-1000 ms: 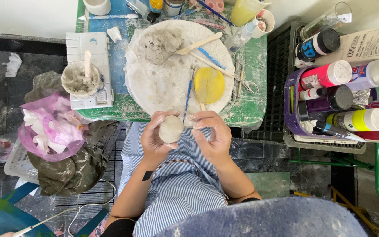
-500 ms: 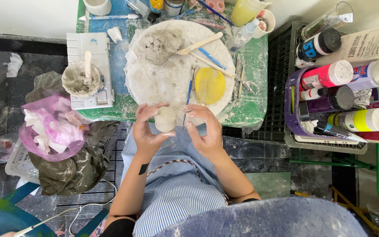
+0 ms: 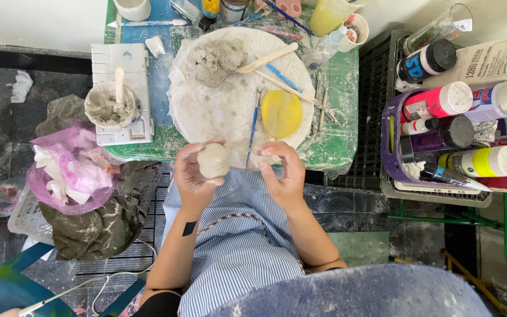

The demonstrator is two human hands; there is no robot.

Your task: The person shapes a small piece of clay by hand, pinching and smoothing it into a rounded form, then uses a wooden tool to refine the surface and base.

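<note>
My left hand (image 3: 193,175) holds a small rounded lump of pale clay (image 3: 213,160) at the near edge of the round white work board (image 3: 218,111). My right hand (image 3: 283,173) is apart from it to the right, fingers curled around a small bit of pale clay (image 3: 267,158) at the board's rim. A heap of grey clay (image 3: 212,58) lies at the board's far side. A yellow oval sponge (image 3: 281,113), a wooden spatula (image 3: 268,57) and a blue-handled brush (image 3: 253,126) rest on the board.
A small cup of clay slip with a stick (image 3: 111,104) stands on a white tray at the left. A pink plastic bag (image 3: 71,170) sits lower left. Paint bottles (image 3: 459,129) fill a crate on the right. A yellow cup (image 3: 330,14) stands at the table's back.
The two hands, together on the clay lump a second ago, have come apart. The left hand keeps the lump and has shifted left; the right hand has drawn away to the right.
</note>
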